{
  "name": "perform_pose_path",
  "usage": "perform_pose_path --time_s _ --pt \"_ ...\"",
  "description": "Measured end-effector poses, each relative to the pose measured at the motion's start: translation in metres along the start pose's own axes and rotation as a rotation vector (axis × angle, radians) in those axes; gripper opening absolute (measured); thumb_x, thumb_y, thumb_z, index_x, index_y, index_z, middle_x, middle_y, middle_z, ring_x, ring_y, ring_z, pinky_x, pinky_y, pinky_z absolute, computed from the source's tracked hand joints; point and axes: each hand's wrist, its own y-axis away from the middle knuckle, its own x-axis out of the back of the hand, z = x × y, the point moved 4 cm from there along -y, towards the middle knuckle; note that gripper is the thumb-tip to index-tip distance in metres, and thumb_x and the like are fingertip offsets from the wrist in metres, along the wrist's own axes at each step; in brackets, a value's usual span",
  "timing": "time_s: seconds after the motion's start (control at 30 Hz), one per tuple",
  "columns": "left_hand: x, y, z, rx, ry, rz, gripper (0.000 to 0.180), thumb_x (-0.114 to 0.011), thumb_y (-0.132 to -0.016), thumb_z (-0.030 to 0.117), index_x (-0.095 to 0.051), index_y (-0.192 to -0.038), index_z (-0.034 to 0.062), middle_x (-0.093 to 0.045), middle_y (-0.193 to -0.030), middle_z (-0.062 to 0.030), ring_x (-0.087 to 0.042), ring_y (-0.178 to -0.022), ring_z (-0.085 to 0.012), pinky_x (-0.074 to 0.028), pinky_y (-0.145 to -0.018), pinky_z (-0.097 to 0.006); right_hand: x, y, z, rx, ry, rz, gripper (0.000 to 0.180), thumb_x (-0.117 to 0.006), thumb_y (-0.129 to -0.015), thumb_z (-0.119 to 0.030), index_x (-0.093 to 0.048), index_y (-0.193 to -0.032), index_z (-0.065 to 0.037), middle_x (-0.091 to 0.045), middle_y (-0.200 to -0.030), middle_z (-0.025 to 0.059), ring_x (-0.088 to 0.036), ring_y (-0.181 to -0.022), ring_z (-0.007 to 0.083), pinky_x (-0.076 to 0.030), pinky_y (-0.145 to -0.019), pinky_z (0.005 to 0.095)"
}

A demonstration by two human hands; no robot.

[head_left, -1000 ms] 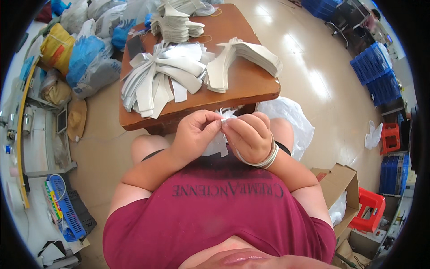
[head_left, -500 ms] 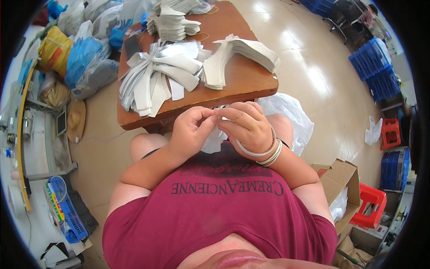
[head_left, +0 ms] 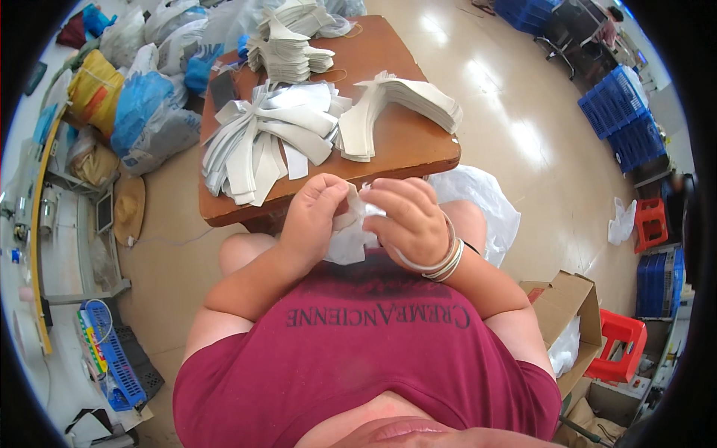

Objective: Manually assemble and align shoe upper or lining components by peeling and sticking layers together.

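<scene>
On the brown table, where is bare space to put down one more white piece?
The wooden table is bare along its near right edge, below the fanned stack, and at the far right corner. The left half is crowded by the spread white strips, the top by the small piled stack.

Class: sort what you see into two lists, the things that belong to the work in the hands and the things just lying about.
In the work:
left hand
right hand
white piece held between them
stacks of white cut pieces on the wooden table

Lying about:
blue crates
red stool
cardboard box
stuffed bags
</scene>
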Motion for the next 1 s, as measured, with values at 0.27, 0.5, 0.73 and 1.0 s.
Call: perform_pose_path --time_s 0.27,0.5,0.73,1.0 --pt "0.014 -0.017 0.005 -0.101 0.016 0.082 0.015 -0.053 -0.1 0.021 -0.058 -0.1 0.0059 -0.055 -0.077 0.0017 -0.048 -0.065 -0.0054 -0.039 -0.057 -0.02 -0.005 0.004 -0.004 0.002 -0.376 -0.096 0.025 -0.069 -0.071 0.006 -0.053 -0.085 -0.006 -0.069 -0.101 0.009 -0.067 -0.102 0.028 -0.048 -0.096 0.0447" --pt "0.005 -0.014 0.0 -0.04 0.18 -0.017 0.02 -0.054 -0.101 0.023 -0.054 -0.107 0.004 -0.058 -0.086 -0.0018 -0.056 -0.076 -0.0099 -0.048 -0.072 -0.025 -0.011 0.01 0.006 -0.168 -0.351 -0.023 0.029 -0.068 -0.07 0.007 -0.054 -0.091 -0.005 -0.065 -0.087 0.0095 -0.065 -0.081 0.0283 -0.052 -0.078 0.0402" --pt "-0.009 -0.013 0.009 0.158 0.239 -0.168 0.027 -0.059 -0.096 0.013 -0.053 -0.117 -0.002 -0.064 -0.101 -0.0086 -0.064 -0.09 -0.0172 -0.053 -0.084 -0.031 -0.013 0.008 0.009 -0.266 -0.424 0.03 0.026 -0.064 -0.077 0.011 -0.05 -0.093 -0.005 -0.069 -0.093 0.0125 -0.068 -0.085 0.0278 -0.053 -0.074 0.0361" --pt "0.008 -0.018 -0.017 0.348 0.264 -0.228 0.011 -0.056 -0.095 0.008 -0.058 -0.104 0.0007 -0.066 -0.096 -0.0087 -0.066 -0.086 -0.0184 -0.053 -0.08 -0.031 -0.012 0.007 0.006 -0.159 -0.382 -0.009 0.03 -0.069 -0.068 0.01 -0.053 -0.09 -0.003 -0.061 -0.08 0.0098 -0.061 -0.071 0.0306 -0.05 -0.066 0.0391"
